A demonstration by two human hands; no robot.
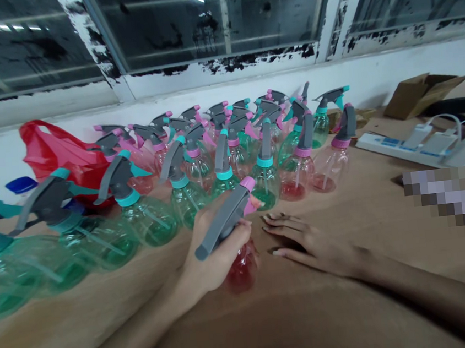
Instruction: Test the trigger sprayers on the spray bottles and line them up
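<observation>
My left hand (219, 247) is wrapped round the neck of a pink spray bottle (242, 272) with a grey and pink trigger head. The bottle stands on or just above the table, and red shows in its lower part. To its right my right hand (306, 238) lies palm down on the table, fingers stretched out, holding nothing. Just beyond the hands stand a green spray bottle (266, 184) and a pink spray bottle (297, 178). Another green spray bottle (150, 221) is to the left of my left hand.
Several more green and pink spray bottles fill the table (381, 208) toward the wall. A red plastic bag (62, 156) lies at the back left. On the right are a white power strip (404, 147) with plugs and cables, and an open cardboard box (419, 96).
</observation>
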